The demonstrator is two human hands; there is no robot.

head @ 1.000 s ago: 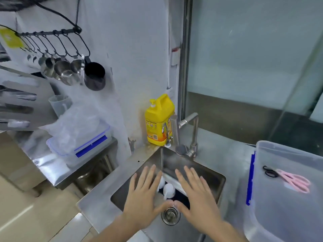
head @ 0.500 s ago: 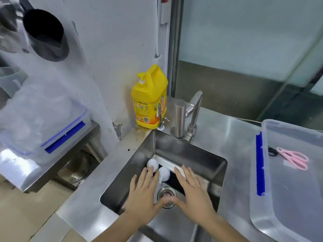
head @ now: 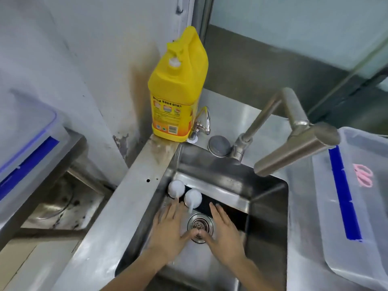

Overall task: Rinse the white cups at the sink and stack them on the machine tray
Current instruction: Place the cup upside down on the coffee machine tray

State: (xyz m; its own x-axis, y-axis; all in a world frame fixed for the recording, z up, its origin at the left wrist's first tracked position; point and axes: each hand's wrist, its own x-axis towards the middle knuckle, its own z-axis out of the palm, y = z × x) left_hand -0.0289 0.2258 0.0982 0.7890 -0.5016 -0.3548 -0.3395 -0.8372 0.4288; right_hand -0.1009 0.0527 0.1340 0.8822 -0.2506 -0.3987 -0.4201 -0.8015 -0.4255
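low in the frame's centre, the left hand and right hand lie flat with fingers straight, gripping nothing, thumbs meeting over the round metal drain. just above the left fingertips, two small white cups sit side by side in the stainless steel sink, mid-frame.

We see a brightly and evenly lit kitchen scene under cool, bluish-white light that seems to come from above. Soft glare spreads over the steel counter and the far wall of the sink, while the sink's right inner wall falls into deep shadow. The wide lens bends the picture: the faucet looms large and straight edges curve toward the borders. The clear bin at right and the container at left look hazy and washed out. Both hands show slight motion blur, fingertips smeared. The yellow bottle is the sharpest thing.
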